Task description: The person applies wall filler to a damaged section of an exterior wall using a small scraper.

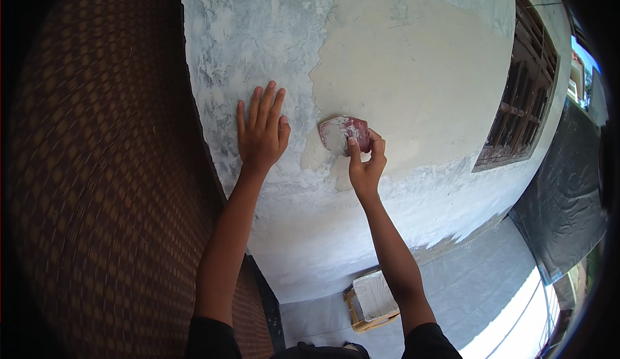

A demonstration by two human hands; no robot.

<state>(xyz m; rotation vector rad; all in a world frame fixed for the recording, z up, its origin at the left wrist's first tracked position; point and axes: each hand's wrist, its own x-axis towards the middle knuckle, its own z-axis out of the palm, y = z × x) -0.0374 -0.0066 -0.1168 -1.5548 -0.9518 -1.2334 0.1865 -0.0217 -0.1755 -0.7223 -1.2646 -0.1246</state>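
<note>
My right hand (368, 165) pinches a small dark-red scraper (356, 129), its face smeared with pale filler paste. Its far edge lies at or close against the wall (278, 210), near the lower left of a smooth cream patch of filler (413, 68). Around that patch the surface is rough, whitish and blue-grey. Left of the scraper, my left hand (263, 126) rests flat on the rough part with its fingers spread, holding nothing.
A woven brown panel (116, 165) stands along the left, meeting the wall's edge. On the grey floor (458, 288) below sits a box-like container with a whitish top (376, 296). A wooden barred window (523, 94) is at the right, with dark sheeting (555, 197) beyond.
</note>
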